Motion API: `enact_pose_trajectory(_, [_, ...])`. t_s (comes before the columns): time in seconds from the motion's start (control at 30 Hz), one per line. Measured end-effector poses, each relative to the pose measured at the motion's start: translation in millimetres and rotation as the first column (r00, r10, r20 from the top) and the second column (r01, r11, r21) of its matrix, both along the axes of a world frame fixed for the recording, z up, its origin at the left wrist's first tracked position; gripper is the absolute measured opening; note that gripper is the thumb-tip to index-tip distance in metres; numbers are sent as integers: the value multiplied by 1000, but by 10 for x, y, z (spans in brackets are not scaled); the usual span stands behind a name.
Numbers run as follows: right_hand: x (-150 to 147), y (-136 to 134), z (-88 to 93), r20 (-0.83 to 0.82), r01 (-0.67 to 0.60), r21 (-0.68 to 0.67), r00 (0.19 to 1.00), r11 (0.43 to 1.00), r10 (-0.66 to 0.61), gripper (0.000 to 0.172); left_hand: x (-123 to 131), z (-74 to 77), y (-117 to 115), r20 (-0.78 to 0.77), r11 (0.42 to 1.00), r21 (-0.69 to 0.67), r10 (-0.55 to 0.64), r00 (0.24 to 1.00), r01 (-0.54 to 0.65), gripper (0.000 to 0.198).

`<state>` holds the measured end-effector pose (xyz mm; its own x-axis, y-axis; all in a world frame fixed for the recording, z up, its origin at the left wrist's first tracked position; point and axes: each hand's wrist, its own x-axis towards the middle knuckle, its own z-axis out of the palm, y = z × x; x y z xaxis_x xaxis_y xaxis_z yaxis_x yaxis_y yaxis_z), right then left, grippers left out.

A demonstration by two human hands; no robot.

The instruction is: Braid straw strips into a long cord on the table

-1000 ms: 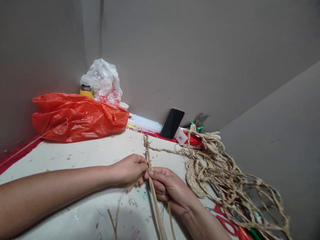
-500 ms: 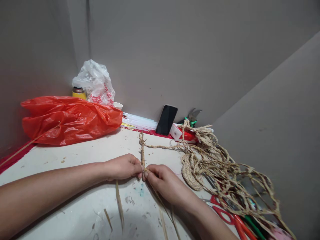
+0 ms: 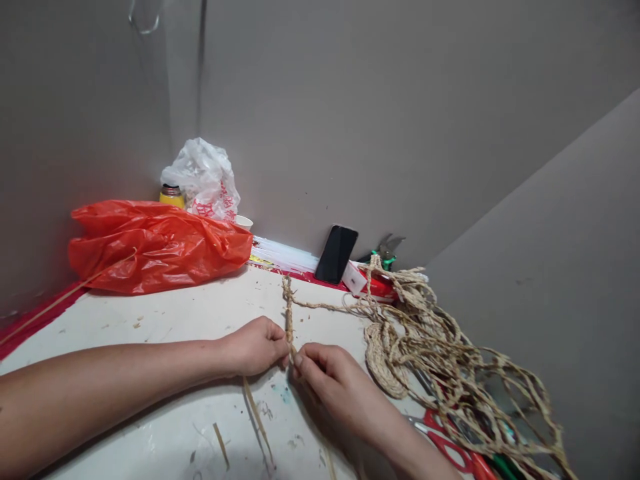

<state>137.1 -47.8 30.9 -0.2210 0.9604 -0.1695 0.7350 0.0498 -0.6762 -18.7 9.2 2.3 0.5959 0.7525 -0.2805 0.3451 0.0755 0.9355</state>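
A short straw braid [image 3: 289,319] lies upright in view on the white table, its lower end between my hands. My left hand [image 3: 261,345] is closed, fingertips pinching the braid's left side near that end. My right hand [image 3: 327,373] is closed too, thumb and forefinger pinching the braid from the right. Loose flat straw strands [image 3: 257,417] hang below my left hand. From the braid's upper part a thin twisted cord [image 3: 325,305] runs right to a heap of braided straw rope [image 3: 430,347].
A red plastic bag [image 3: 165,250] lies at the back left, with a yellow jar [image 3: 171,195] and white bag [image 3: 207,177] behind. A phone [image 3: 337,255] leans on the wall near pruning shears [image 3: 387,250]. Red-handled scissors [image 3: 453,450] sit under the rope heap.
The view has shifted, so everything sits slightly lower and to the right. Both hands stay at the braid's lower end, and the strands beneath my right hand show less.
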Motion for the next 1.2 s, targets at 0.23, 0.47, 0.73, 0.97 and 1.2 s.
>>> enact_pose_trajectory(0.23, [-156, -142, -148, 154, -7, 90, 988, 996, -7, 31, 27, 3, -70, 119, 992, -109, 72, 990, -59, 19])
enact_pose_trajectory(0.47, [-96, -184, 115, 2, -131, -16, 991, 991, 131, 32, 4, 58, -51, 180, 972, -234, 62, 982, -18, 13])
enact_pose_trajectory(0.73, [120, 167, -87, -335, 107, -69, 934, 992, -124, 43, -29, 112, -20, 276, 958, -262, -39, 960, 114, 14])
enact_pose_trajectory(0.97, [117, 192, -291, -443, -44, -382, 885, 923, -141, 53, 12, 1, -12, 214, 979, -162, -89, 973, 125, 16])
enact_pose_trajectory(1.2, [135, 232, -346, -577, -90, -548, 761, 832, -297, 49, -64, 20, 12, -45, 976, 177, -123, 991, 129, 15])
